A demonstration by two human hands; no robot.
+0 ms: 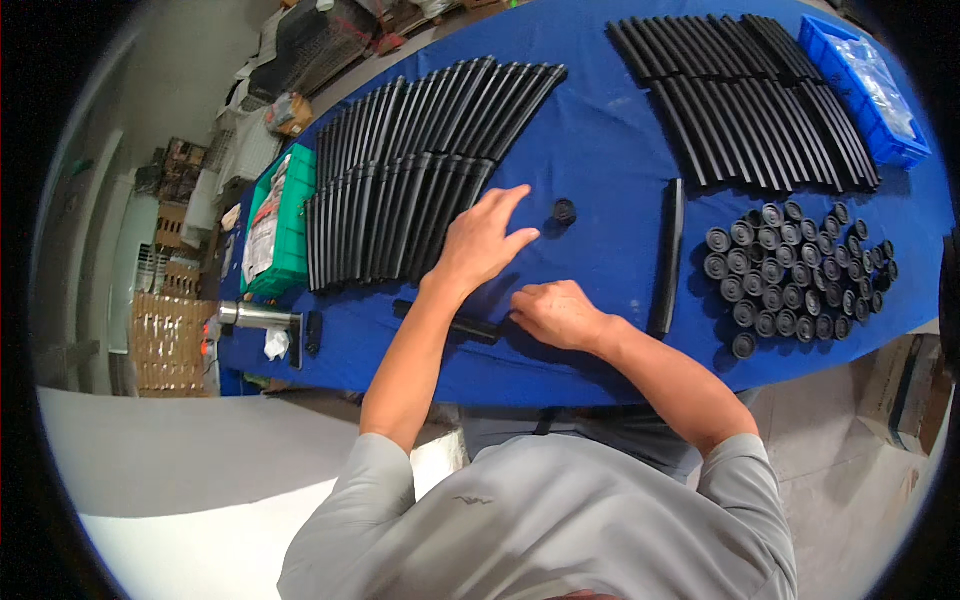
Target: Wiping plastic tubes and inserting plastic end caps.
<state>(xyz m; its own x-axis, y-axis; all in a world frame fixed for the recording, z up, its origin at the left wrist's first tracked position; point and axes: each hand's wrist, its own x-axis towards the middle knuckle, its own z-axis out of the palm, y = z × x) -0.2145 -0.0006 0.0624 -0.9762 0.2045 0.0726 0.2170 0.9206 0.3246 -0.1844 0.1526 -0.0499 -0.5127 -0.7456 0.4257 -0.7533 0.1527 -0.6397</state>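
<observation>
My left hand (482, 242) is over the blue tablecloth, thumb and fingers spread, with nothing in it. Just right of its fingertips a single round black cap (564, 211) rests on the cloth. My right hand (556, 314) is low over the cloth near the front edge, its fingers curled in; whatever they may hold is hidden. Left of that hand lies a short black tube (470, 326), its near end a little apart from the fingers and part of it behind my left forearm. Another black tube (672, 258) lies by itself farther right, pointing away from me.
Rows of black tubes with collared ends (420, 170) fan out at the left. More black tubes (750, 110) lie at the far right, beside a blue bin (880, 140) with plastic bags. Many black caps (790, 270) cluster at right. A green bin (292, 250) and a metal cylinder (255, 315) are left.
</observation>
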